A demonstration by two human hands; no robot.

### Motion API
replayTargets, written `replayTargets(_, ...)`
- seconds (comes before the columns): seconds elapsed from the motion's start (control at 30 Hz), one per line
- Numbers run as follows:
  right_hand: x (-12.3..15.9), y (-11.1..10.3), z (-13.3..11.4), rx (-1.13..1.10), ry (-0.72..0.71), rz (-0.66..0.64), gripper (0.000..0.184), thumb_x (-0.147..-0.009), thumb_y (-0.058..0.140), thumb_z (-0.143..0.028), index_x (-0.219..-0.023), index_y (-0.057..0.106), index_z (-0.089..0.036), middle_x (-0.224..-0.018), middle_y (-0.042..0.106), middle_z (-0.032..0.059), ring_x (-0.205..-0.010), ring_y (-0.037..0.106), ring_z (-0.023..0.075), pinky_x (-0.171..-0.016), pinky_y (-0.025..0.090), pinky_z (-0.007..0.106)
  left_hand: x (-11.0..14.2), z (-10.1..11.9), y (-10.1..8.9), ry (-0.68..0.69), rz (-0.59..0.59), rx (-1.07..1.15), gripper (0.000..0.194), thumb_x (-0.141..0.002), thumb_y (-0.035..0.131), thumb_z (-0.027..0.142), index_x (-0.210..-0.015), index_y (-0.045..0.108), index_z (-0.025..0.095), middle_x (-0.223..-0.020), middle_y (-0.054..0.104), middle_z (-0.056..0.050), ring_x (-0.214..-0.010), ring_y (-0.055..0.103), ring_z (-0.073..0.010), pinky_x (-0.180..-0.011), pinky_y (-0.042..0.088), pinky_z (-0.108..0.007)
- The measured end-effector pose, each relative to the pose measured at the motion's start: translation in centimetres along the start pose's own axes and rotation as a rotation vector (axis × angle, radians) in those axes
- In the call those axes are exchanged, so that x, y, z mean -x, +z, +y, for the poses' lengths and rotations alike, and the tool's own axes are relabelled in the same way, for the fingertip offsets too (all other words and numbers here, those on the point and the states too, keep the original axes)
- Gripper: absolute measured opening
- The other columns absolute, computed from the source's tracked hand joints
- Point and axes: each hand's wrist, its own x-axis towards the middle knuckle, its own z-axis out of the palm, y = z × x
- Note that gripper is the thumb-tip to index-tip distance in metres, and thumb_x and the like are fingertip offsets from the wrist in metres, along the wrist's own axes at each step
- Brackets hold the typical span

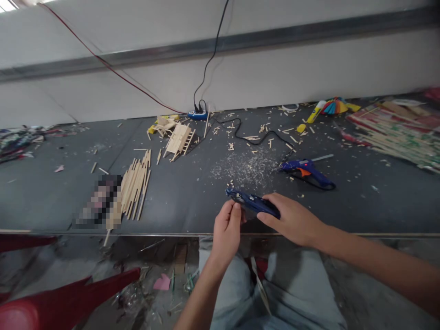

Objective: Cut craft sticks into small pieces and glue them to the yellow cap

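- Dark-blue hand tool (256, 203) lies level over the table's (185, 192) near edge, perhaps kept close for steadiness.
- Right hand (290, 217) wraps its rear end, thumb along the near side, likely bearing most of the weight.
- Left hand (228, 224) curls closed against the front end, seemingly to steady it; whether it grips the tool or some small piece, I cannot tell.
- Glue gun (309, 172) rests beyond the right hand, probably for easy reach.
- Wooden sticks (134, 183) lie roughly parallel leftward, perhaps for easy picking.
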Motion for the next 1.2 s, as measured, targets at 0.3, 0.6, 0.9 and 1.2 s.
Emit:
replayTargets(0.3, 0.0, 0.3, -0.2, 0.015, -0.005, -0.007, 0.041, -0.085, 0.043, -0.054, -0.102, 0.056, -0.018, -0.097, 0.062, 0.0078, -0.090, 0.058, 0.0234, -0.077, 0.041, 0.034, 0.2, -0.6, 0.1, 0.054, 0.040, -0.154, 0.032, -0.089, 0.040, 0.043, -0.073, 0.047, 0.017, -0.062, 0.046, 0.002, -0.058, 0.041, -0.0095, -0.053, 0.032, -0.020)
replayTargets(0.6, -0.1, 0.3, 0.1, 0.067, -0.007, -0.047, 0.041, -0.087, 0.038, -0.057, -0.086, 0.055, -0.020, -0.085, 0.062, 0.0060, -0.079, 0.058, 0.0218, -0.068, 0.039, 0.031, 0.5, -0.3, 0.7, 0.024, 0.056, -0.209, 0.031, -0.091, 0.038, 0.042, -0.078, 0.051, 0.017, -0.059, 0.043, 0.004, -0.056, 0.039, -0.0099, -0.054, 0.031, -0.021)
replayTargets(0.9, -0.9, 0.1, 0.2, 0.138, 0.008, -0.080, 0.046, -0.086, 0.035, -0.060, -0.079, 0.056, -0.020, -0.080, 0.065, 0.0064, -0.073, 0.060, 0.0212, -0.061, 0.036, 0.028, 0.1, -1.2, 1.1, -0.039, 0.138, -0.171, 0.032, -0.089, 0.040, 0.045, -0.082, 0.054, 0.017, -0.059, 0.040, 0.005, -0.054, 0.036, -0.0087, -0.053, 0.030, -0.020)
replayTargets(1.2, -1.6, -0.4, 0.9, 0.193, 0.043, -0.154, 0.056, -0.086, 0.030, -0.064, -0.071, 0.060, -0.019, -0.070, 0.068, 0.0089, -0.068, 0.063, 0.0234, -0.055, 0.032, 0.029, -0.1, -1.3, 1.8, -0.150, 0.079, 0.052, 0.030, -0.087, 0.044, 0.045, -0.082, 0.054, 0.017, -0.056, 0.034, 0.007, -0.046, 0.029, -0.0054, -0.045, 0.027, -0.017)
